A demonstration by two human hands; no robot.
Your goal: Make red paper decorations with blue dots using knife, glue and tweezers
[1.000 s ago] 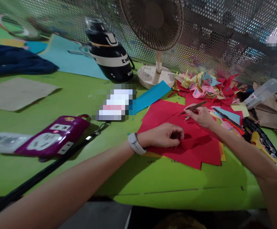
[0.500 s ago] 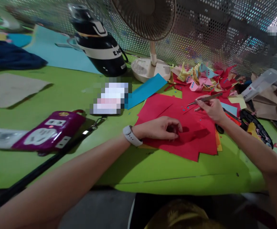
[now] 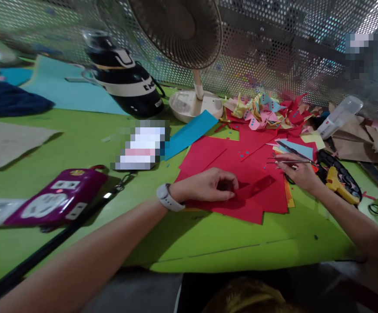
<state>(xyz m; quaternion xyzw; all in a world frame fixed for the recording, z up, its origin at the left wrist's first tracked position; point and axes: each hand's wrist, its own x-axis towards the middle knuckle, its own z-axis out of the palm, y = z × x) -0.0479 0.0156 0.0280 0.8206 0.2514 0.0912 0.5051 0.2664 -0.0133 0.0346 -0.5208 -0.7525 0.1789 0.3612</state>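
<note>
My left hand [image 3: 208, 186], with a white watch [image 3: 168, 197] on its wrist, rests curled on a stack of red paper sheets [image 3: 237, 174] and pinches a folded red piece [image 3: 253, 188]. To the right, my right hand [image 3: 301, 173] is closed on thin metal tweezers [image 3: 285, 161] that lie almost level, their tips pointing left over the red paper. Small blue dots speckle the red sheets near the tweezers' tips.
A pile of folded coloured paper shapes [image 3: 260, 112] lies behind the red sheets. A desk fan [image 3: 189, 52], a black helmet [image 3: 124, 78], a blue paper strip [image 3: 189, 132], a purple power strip [image 3: 54, 203], a yellow glue gun [image 3: 339, 184] and a white bottle [image 3: 339, 116] stand on the green table [image 3: 208, 243].
My right hand has drawn back to the right and lowered the tweezers from a slant to nearly level. The left hand stays on the folded red piece. The camera has shifted.
</note>
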